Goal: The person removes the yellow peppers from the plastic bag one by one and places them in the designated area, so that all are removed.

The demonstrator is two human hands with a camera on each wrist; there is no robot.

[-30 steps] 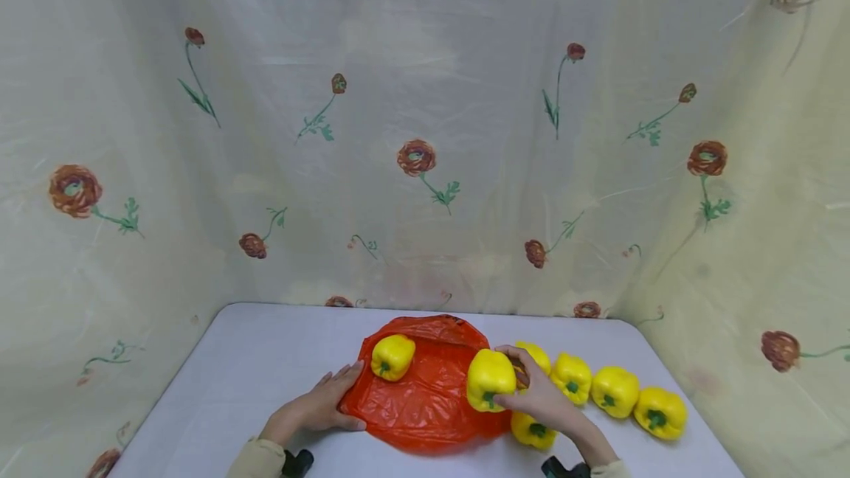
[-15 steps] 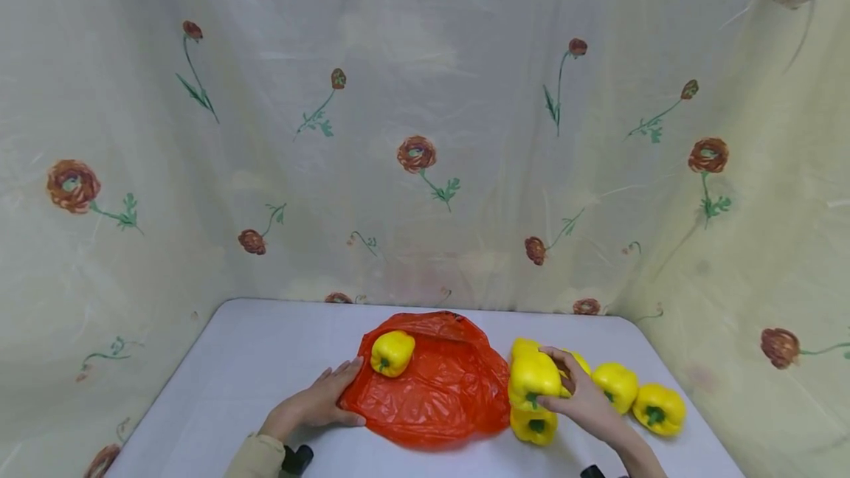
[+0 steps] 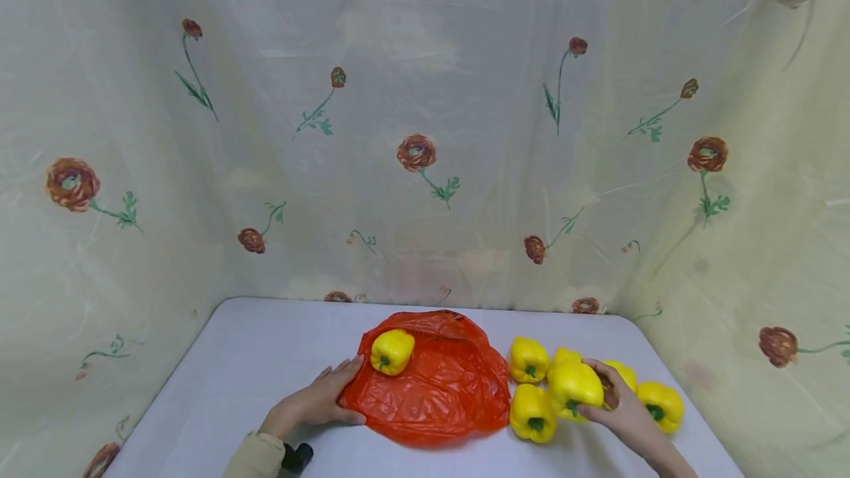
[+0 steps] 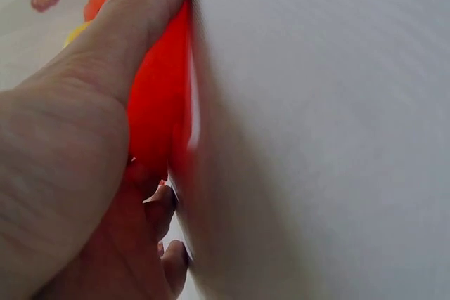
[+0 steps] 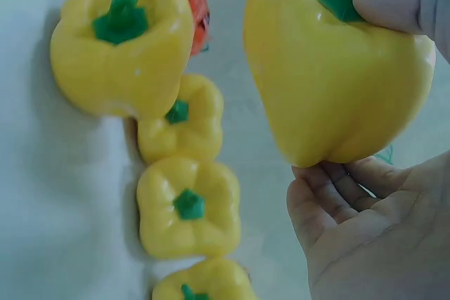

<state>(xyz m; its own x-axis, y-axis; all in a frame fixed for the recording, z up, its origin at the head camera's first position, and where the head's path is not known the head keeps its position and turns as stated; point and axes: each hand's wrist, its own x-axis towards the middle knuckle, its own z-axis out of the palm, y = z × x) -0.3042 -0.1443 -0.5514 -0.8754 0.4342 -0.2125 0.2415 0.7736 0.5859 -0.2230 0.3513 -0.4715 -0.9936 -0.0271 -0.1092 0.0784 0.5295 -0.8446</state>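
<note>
A yellow bell pepper (image 3: 575, 387) with a green stem is held up in my right hand (image 3: 620, 408), just over the other peppers. In the right wrist view the thumb (image 5: 401, 6) is by the stem and the fingers (image 5: 334, 191) support the opposite end. My left hand (image 3: 322, 393) rests with extended fingers against the left edge of a red plastic bag (image 3: 432, 404). Close up, its thumb (image 4: 119, 36) lies along the red plastic. One yellow bell pepper (image 3: 392, 352) sits on the bag's upper left part.
Right of the bag are bell peppers at the back (image 3: 528, 359) and front (image 3: 533, 413), with others in a row reaching a pepper at the far right (image 3: 660, 406). They stand on a white table (image 3: 265, 345) before a flowered curtain (image 3: 425, 57).
My right hand has carried its bell pepper from the bag's right edge further right, above the row. The left hand and the pepper on the bag have stayed in place.
</note>
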